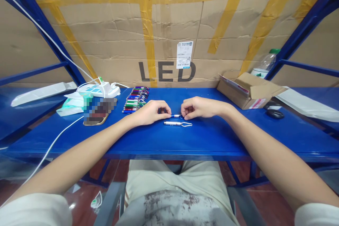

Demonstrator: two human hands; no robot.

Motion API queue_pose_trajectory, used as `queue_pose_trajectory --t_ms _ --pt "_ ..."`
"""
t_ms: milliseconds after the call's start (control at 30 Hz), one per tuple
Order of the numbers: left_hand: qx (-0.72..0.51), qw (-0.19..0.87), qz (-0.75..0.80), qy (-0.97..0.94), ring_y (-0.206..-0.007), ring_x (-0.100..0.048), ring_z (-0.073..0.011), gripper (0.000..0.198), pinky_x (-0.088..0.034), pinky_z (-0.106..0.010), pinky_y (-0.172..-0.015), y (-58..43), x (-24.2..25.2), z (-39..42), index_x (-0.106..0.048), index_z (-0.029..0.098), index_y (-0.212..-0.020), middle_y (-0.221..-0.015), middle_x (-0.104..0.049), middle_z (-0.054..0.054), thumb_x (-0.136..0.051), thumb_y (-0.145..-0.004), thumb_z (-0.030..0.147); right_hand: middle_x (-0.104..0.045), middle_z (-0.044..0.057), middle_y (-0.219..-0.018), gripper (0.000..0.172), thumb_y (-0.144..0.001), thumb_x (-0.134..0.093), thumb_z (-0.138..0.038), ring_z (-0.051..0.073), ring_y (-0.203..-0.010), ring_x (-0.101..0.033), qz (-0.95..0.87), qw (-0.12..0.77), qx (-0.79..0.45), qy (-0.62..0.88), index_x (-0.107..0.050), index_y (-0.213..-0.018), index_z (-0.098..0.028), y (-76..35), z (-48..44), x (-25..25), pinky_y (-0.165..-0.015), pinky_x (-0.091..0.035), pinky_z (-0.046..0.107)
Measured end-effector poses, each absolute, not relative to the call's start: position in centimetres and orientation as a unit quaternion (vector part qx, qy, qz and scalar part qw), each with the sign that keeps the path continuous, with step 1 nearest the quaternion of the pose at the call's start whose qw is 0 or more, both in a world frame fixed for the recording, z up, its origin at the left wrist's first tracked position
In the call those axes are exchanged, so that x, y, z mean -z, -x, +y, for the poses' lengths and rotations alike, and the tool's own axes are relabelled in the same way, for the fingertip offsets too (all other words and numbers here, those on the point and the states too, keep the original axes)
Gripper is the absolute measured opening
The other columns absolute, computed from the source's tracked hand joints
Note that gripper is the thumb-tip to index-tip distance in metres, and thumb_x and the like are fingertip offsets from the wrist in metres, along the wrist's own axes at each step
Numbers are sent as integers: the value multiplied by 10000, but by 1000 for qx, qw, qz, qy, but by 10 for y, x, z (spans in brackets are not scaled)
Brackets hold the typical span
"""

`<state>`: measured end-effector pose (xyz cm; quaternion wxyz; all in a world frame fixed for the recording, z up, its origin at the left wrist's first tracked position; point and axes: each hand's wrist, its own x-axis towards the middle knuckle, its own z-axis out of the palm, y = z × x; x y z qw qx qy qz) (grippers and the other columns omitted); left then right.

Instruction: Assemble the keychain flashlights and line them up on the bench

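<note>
A blue penlight (175, 116) lies crosswise on the blue table between my two hands. My left hand (155, 112) has its thumb and finger closed on the left end. At the other end, my right hand (194, 108) pinches the dark clip with curled fingers. Just below, nearer the table's front edge, a silver penlight (172, 123) with a silver carabiner clip lies untouched. Left of my left hand, several coloured penlights (132, 101) with clips lie in a stacked row.
A phone (99, 112), a plastic packet (74, 103) and a white power strip (97, 90) are at the left. To the right are an open cardboard box (251, 90), a black mouse (274, 113) and a bottle (266, 64). Large cardboard (113, 49) stands behind the table.
</note>
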<state>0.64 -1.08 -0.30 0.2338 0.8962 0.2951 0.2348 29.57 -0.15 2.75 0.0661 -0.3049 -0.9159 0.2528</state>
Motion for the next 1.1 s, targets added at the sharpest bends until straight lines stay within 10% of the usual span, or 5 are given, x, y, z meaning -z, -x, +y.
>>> queue_pose_trajectory --t_ms 267,1100 --pt "-206 182 290 -917 -1034 -696 -234 330 -532 -356 -924 -13 -1 -24 -778 223 -1243 -1152 -747 -75 -729 -1024 464 -761 30 -883 179 -959 -649 -363 178 -748 -627 -894 122 -217 373 -717 -964 -197 -288 -5 -25 -679 -430 286" --pt "-182 182 237 -937 -1110 -719 -247 255 -530 -381 -1021 -13 -6 -28 -811 239 -1198 -1192 -784 -78 -743 -1024 413 -826 90 -1112 151 -1041 -653 -330 259 -953 -745 -892 74 -81 439 -741 -1105 -224 -284 -2 -17 -780 -462 324"
